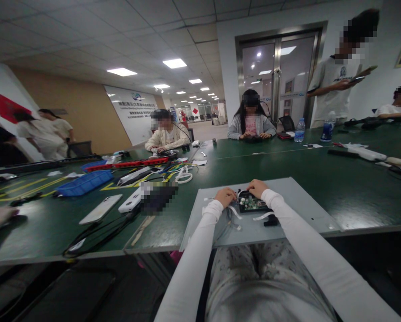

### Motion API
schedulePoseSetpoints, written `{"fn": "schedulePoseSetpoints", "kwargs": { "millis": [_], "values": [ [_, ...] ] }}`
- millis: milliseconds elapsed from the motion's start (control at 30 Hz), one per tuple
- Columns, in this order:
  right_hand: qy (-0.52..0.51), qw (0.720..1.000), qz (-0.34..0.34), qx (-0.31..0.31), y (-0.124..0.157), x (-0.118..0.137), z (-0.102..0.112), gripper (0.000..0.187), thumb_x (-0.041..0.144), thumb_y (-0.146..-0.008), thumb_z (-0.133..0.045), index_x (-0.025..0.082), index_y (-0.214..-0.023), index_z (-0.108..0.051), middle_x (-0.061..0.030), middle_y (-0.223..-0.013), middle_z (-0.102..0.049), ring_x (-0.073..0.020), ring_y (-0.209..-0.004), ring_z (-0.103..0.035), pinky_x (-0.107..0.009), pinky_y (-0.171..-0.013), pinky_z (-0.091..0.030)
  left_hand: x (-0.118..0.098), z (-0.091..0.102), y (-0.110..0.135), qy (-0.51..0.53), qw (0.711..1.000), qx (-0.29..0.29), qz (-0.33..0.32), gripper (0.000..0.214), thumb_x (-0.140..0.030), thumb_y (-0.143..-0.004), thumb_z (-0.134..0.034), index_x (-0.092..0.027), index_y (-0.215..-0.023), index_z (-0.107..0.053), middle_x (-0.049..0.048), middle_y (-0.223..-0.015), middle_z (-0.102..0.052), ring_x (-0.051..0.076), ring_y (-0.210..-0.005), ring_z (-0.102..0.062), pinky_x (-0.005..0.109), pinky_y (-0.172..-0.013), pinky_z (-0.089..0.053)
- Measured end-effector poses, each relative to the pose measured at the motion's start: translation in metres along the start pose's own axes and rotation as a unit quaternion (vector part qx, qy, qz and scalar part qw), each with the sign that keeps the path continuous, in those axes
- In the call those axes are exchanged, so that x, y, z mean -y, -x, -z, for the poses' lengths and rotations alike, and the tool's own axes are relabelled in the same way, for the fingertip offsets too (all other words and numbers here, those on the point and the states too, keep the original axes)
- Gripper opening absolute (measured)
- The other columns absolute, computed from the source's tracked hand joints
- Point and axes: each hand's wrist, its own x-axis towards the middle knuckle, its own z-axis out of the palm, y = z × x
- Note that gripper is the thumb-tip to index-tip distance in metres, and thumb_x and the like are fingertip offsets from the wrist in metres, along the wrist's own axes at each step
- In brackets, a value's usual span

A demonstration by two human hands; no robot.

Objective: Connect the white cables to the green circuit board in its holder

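While L hand (225, 197), R hand (257, 188) touch PCB (251, 204), grip unclear: grey mat (299, 201), green table (321, 167).

Our green table (338, 188) carries a grey board (304, 201), a blue tray (84, 182), a phone (100, 209), cables (96, 233) and a water bottle (300, 129).

circuit board (253, 204) too small, device (158, 199) blurred

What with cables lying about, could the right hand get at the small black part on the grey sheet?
Probably yes. The small black part lies uncovered on the grey sheet close beside the right hand, which rests at the circuit board.
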Motion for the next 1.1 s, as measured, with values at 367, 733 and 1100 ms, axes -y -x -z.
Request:
{"fn": "schedulePoseSetpoints", "kwargs": {
  "millis": [367, 733, 1100],
  "values": [
    [-0.007, 1.000, -0.004, 0.007, 0.0002, 0.0015, 0.0000, 0.025, 0.021, -0.070, -0.048, 0.027, -0.085, -0.068, -0.0013, -0.099, -0.058, -0.0146, -0.092, -0.051, -0.024, -0.082, -0.036, -0.0001, 0.0004, 0.0004, -0.016, 1.000, 0.006, 0.006, 0.025, -0.005, -0.063, -0.045, -0.016, -0.060, -0.067, -0.0003, -0.080, -0.063, 0.011, -0.080, -0.056, 0.020, -0.080, -0.041],
    [-0.009, 1.000, -0.011, 0.008, -0.0016, 0.0003, -0.0025, 0.026, 0.021, -0.071, -0.047, 0.028, -0.086, -0.068, -0.0017, -0.100, -0.057, -0.0151, -0.094, -0.050, -0.024, -0.085, -0.035, -0.0023, 0.0002, 0.0012, -0.020, 1.000, 0.002, 0.007, 0.025, -0.005, -0.063, -0.046, -0.017, -0.065, -0.068, -0.0001, -0.079, -0.063, 0.011, -0.079, -0.056, 0.020, -0.078, -0.042],
    [-0.011, 1.000, -0.019, 0.007, -0.0001, 0.0011, -0.0013, 0.026, 0.022, -0.071, -0.048, 0.028, -0.086, -0.068, -0.0016, -0.101, -0.056, -0.0157, -0.094, -0.050, -0.025, -0.085, -0.035, 0.0013, 0.0008, 0.0002, -0.019, 1.000, 0.010, -0.001, 0.026, -0.005, -0.063, -0.044, -0.017, -0.059, -0.067, -0.0007, -0.079, -0.064, 0.010, -0.080, -0.056, 0.019, -0.080, -0.041]
  ]
}}
